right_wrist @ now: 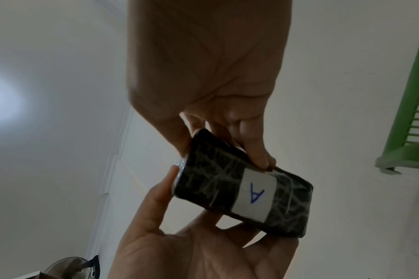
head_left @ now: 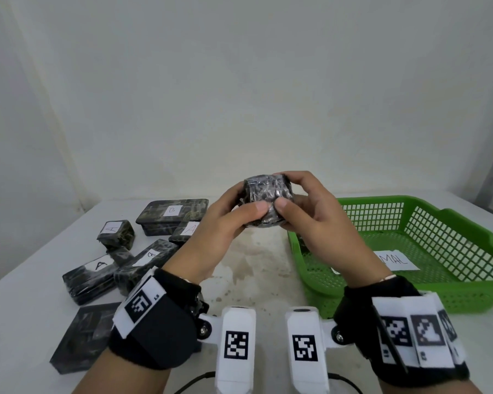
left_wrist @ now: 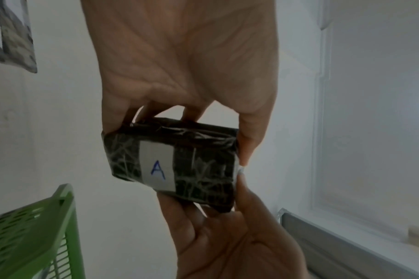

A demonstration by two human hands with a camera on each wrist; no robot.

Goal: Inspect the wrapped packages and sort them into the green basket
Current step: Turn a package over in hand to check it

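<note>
A small package in dark crinkled wrap is held up between both hands above the white table, just left of the green basket. My left hand grips its left end with thumb in front and fingers behind. My right hand pinches its right end the same way. In the left wrist view the package shows a white label with a blue letter A. The right wrist view shows the same package and label, with the left hand below it.
Several more dark wrapped packages lie on the table's left: a box marked B, a cube marked A, a flat one marked A, an unlabelled flat one. A paper note lies inside the basket. A wall stands behind.
</note>
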